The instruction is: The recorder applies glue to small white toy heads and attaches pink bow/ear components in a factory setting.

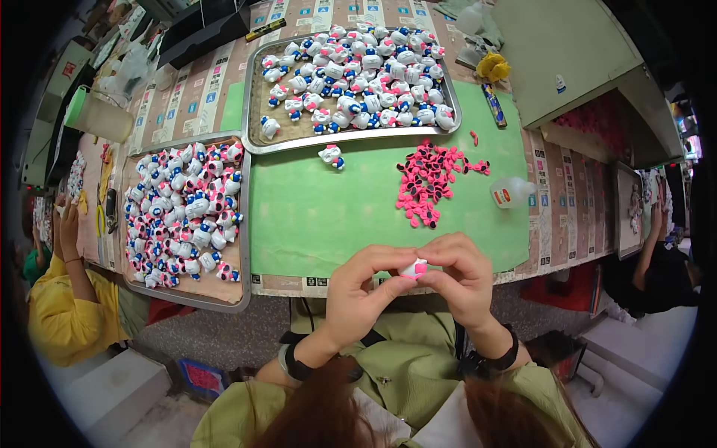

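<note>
- The left hand (355,290) and right hand (464,282) share one grip: thumbs and fingers of both are closed around a small toy (411,269), white with pink on it, and neither hand is free.
- That toy is between the fingertips at the near edge of the table (554,216), in front of the person's chest; the fingers hide much of it, so whether its pink part is fully seated cannot be told.
- Beyond the hands, a green mat (317,216) covers the middle of the table. A heap of loose pink pieces (426,183), some showing dark faces, lies on its right part, apart from any toy.
- A single toy figure (331,157) lies on the mat just below the upper tray (261,104).
- That tray carries many white, blue and pink figures, with some bare metal at its left side.
- The left tray (246,250) is crowded with similar figures, pink and dark patches among them.
- Judging by the loose heap, the work looks well short of finished: one toy is in hand, and many pieces lie unattached. Which tray holds completed toys is unclear.
- A clear bottle (511,193) lies right of the heap.
</note>
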Demonstrator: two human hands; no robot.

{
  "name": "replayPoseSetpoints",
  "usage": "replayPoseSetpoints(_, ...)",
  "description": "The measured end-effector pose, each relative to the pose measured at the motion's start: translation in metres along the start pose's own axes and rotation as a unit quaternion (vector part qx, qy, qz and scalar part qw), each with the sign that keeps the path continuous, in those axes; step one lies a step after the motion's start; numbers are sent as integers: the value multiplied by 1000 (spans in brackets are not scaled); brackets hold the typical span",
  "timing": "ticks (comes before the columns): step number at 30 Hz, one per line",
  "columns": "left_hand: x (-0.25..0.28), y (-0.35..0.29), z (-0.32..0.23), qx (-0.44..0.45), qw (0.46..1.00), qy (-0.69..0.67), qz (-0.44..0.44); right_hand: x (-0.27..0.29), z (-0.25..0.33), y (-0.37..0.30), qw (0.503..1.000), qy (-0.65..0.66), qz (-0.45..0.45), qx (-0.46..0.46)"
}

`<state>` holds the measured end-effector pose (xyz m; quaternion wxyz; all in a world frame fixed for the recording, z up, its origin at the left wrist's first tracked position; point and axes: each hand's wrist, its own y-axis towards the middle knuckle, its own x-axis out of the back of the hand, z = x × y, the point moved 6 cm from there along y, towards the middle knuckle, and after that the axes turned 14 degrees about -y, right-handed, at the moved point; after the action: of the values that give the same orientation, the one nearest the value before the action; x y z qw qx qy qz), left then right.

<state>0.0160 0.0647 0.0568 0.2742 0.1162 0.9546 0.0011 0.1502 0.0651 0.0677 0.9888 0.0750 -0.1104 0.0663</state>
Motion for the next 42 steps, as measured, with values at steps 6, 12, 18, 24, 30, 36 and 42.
replayPoseSetpoints(6, -9, 0, -18, -61, 993, 101, 11, 0, 3, -4, 999, 5, -18, 41)
replayPoseSetpoints(12, -10, -1, -20, -81, 988, 127, 9, 1, 2, -5, 999, 8, -17, 49)
replayPoseSetpoints(18, -10, -1, -21, -84, 988, 131, 12, 0, 3, -4, 998, 24, -15, 47)
replayPoseSetpoints(24, -4, 1, 2, 130, 975, -176, -29, -4, 17, 0, 991, -101, -38, 73)
replayPoseSetpoints(30, -4, 0, 20, 225, 913, -337, -40, -14, 36, 1, 921, -330, -78, 193)
replayPoseSetpoints(36, -4, 1, 22, 221, 911, -347, -26, -18, 39, 1, 923, -321, -92, 190)
replayPoseSetpoints(42, 29, 6, -8, 136, 987, -42, -80, -24, 32, 8, 947, -298, -9, 123)
